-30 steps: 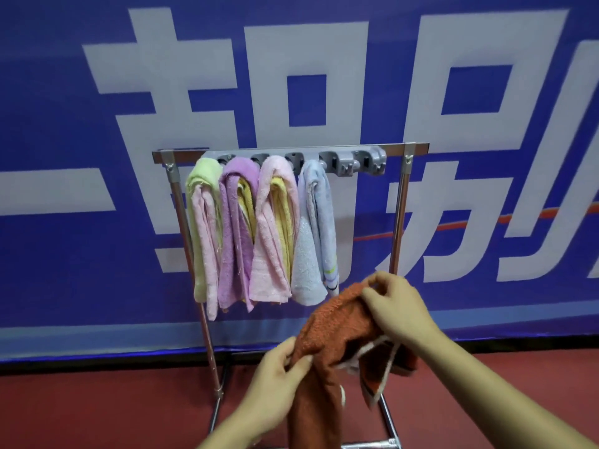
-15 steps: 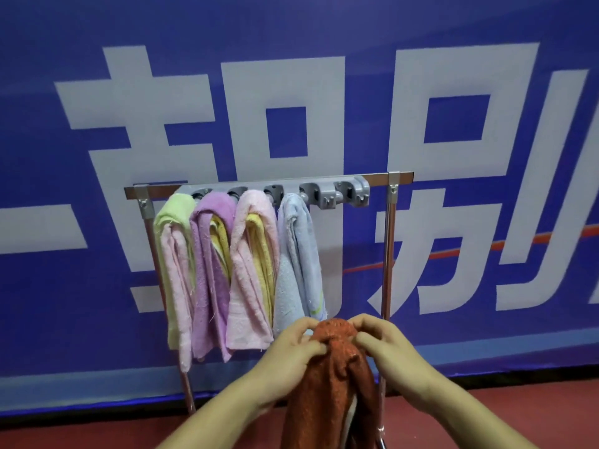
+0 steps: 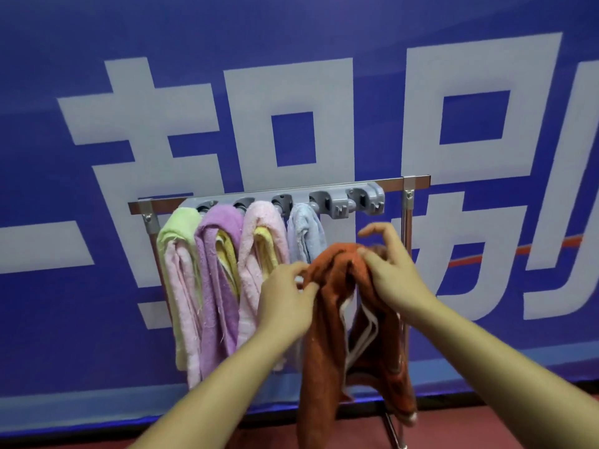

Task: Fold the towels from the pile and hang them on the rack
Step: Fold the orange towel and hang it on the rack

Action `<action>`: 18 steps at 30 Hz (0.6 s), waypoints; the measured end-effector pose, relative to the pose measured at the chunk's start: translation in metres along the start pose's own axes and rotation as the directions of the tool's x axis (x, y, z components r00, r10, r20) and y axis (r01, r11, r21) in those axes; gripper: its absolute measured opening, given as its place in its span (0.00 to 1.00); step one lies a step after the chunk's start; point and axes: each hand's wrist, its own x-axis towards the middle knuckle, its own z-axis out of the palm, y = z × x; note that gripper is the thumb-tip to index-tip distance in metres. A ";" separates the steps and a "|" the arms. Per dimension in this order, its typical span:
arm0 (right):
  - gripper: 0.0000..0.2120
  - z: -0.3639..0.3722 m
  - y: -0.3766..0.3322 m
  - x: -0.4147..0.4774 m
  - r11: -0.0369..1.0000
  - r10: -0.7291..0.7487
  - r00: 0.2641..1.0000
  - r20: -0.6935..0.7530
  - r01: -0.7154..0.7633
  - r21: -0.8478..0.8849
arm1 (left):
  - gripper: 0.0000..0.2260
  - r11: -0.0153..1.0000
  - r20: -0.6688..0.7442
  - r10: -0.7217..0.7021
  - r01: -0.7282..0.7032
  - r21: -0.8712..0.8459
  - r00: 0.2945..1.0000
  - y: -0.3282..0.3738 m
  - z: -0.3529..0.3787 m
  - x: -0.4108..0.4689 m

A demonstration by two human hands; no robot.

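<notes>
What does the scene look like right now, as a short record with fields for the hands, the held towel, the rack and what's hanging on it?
left hand: pinches the orange towel at its left edge
right hand: grips the towel's top fold
orange towel: folded over, held in front of the rack, not yet hung
hung: green, purple, pink, pale blue, left to right
free spot: right end of the grey strip
</notes>
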 end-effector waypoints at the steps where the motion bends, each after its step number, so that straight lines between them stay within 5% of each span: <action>1: 0.08 0.006 -0.009 0.011 0.999 -0.029 1.000 -0.005 0.029 -0.018 | 0.04 0.996 0.006 0.028 -0.028 0.089 1.000 0.009 -0.004 0.013; 3: 0.08 0.019 -0.026 0.032 0.994 -0.102 0.995 -0.008 0.102 -0.044 | 0.03 0.973 -0.005 0.065 -0.062 0.222 0.998 0.032 -0.013 0.034; 7: 0.09 0.029 -0.055 0.081 0.973 -0.221 0.973 -0.064 0.216 -0.079 | 0.07 0.982 -0.241 0.070 -0.024 0.189 0.968 0.061 -0.044 0.083; 12: 0.12 0.025 -0.058 0.134 0.925 -0.221 0.971 -0.094 0.178 -0.336 | 0.11 0.980 -0.330 0.020 0.048 0.195 0.944 0.060 -0.074 0.144; 18: 0.15 0.040 -0.012 0.134 0.500 -0.132 0.991 0.039 0.100 -0.860 | 0.07 0.892 -0.146 0.147 -0.067 0.446 0.978 0.037 -0.054 0.144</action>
